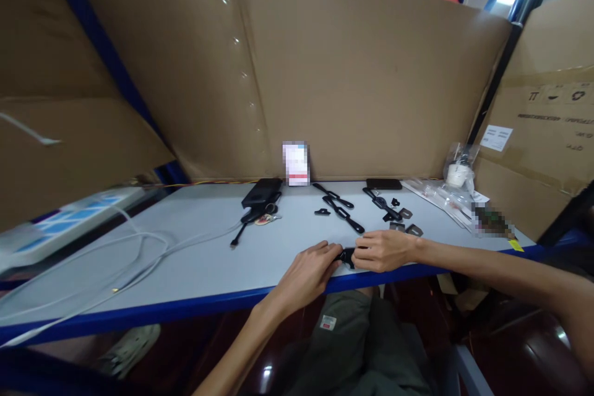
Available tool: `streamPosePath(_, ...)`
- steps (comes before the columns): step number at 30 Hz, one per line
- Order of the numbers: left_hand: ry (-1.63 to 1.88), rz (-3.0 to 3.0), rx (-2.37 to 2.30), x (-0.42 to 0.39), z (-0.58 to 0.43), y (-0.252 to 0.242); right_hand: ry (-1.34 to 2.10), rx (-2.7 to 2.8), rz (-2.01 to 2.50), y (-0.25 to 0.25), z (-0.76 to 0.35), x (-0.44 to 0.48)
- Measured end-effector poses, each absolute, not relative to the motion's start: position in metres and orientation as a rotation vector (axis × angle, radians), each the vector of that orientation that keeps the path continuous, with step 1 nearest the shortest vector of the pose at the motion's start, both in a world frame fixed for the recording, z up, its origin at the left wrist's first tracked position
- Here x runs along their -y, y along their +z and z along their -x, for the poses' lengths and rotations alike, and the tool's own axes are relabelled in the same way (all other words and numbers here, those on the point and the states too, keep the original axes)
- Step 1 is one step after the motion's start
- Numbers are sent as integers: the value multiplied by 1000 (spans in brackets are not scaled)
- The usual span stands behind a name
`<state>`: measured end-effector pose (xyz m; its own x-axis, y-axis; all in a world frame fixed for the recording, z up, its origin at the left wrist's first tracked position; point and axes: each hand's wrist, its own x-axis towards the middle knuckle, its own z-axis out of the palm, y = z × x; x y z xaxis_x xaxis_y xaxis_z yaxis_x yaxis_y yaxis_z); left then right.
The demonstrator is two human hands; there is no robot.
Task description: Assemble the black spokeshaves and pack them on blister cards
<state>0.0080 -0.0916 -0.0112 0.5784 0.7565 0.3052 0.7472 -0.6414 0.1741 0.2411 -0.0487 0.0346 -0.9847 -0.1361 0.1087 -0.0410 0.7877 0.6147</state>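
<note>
Grey table (185, 260) between cardboard walls (371, 74): left hand (309, 272) and right hand (383, 250) both pinch a small black part (347, 255) at the front edge. Bracing it against the tabletop should steady the grip.

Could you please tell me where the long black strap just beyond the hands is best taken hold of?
Probably pinch the long black strap across its narrow width at the closer end, from above: it lies flat, that end nearest the right hand.
</note>
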Motion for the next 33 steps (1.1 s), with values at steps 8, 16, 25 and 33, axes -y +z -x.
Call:
streamPosePath(8, 541, -2733, -1331, 91, -7, -12, -930, 2874, 41, 31, -234, 63)
streamPosePath(16, 533, -2707, -1372, 93, -9, -11, -739, 2807, 462, 17, -234, 78)
streamPosePath(25, 498, -2549, -1744, 99, 10, -9, -455, 2214, 1367, 17, -300, 64)
streamPosePath(33, 417, -2064, -2446, 71, 69, 0, -196, 2248, 1606, 12, -268, 62)
